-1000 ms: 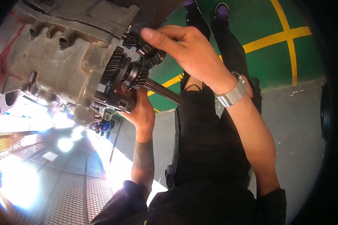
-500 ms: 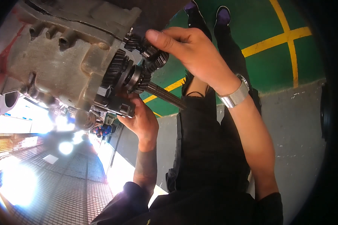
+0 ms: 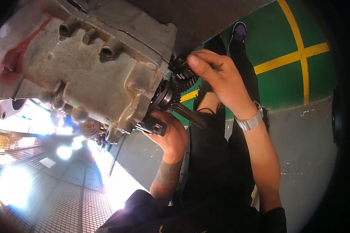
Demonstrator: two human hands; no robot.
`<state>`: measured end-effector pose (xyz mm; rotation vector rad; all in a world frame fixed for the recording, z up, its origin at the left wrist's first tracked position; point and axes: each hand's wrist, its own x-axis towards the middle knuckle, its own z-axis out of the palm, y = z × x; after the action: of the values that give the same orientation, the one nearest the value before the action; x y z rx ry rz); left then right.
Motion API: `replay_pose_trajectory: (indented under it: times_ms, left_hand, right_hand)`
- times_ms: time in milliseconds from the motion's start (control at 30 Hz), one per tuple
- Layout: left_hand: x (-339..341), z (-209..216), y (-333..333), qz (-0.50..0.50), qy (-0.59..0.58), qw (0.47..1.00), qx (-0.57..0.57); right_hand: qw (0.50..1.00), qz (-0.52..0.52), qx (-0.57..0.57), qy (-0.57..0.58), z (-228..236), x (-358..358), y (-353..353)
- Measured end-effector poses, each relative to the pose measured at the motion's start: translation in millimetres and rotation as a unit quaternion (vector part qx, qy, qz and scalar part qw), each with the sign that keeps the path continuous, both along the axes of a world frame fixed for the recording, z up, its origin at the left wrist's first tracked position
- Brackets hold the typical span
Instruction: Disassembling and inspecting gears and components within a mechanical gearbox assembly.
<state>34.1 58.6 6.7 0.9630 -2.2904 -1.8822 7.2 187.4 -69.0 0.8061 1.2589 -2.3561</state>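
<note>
A grey cast-metal gearbox housing [image 3: 93, 66] fills the upper left. From its right end protrude dark toothed gears [image 3: 184, 79] and a splined shaft [image 3: 190, 115] that slants down to the right. My right hand [image 3: 225, 83], with a metal-mesh watch at the wrist, pinches the outer end of the upper gear shaft [image 3: 179, 63] between thumb and fingers. Below the gears, my left hand [image 3: 175, 136] is closed round the underside of the gear set, against a dark slotted metal piece [image 3: 155, 127]. Its fingertips are partly hidden behind the parts.
A dark brown surface [image 3: 214, 19] lies beyond the housing. Yellow lines [image 3: 280, 62] cross the green floor [image 3: 276, 85], with grey floor [image 3: 307, 147] nearer. My legs [image 3: 214, 163] are under the shaft. Metal grating [image 3: 62, 186] with bright glare is at lower left.
The housing sits farther right in view and covers more of the gears; the large inner gear is now mostly hidden. Both hands have shifted right and slightly down with the gear set.
</note>
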Motion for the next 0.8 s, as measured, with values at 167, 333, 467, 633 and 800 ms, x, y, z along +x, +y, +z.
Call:
replay_pose_trajectory:
  times_ms: [167,333,467,633,800]
  left_hand:
    - [3,7,-6,-0.069,-0.035,0.995,0.064]
    - [-5,2,-15,-0.084,-0.019,0.991,0.098]
    - [-12,-1,-9,-0.12,-0.024,0.979,0.164]
    - [-7,1,-27,-0.117,-0.065,0.984,0.119]
    - [-6,5,-29,-0.085,-0.02,0.995,-0.056]
  right_hand:
    - [1.0,-0.01,0.003,-0.011,0,0,-2]
    - [1.0,-0.01,0.014,-0.019,3,-4,-5]
    - [0.999,-0.002,0.037,-0.01,-2,-2,-4]
    - [1.0,-0.01,0.021,-0.002,-1,1,-7]
    - [0.992,-0.091,0.079,0.028,18,6,1]
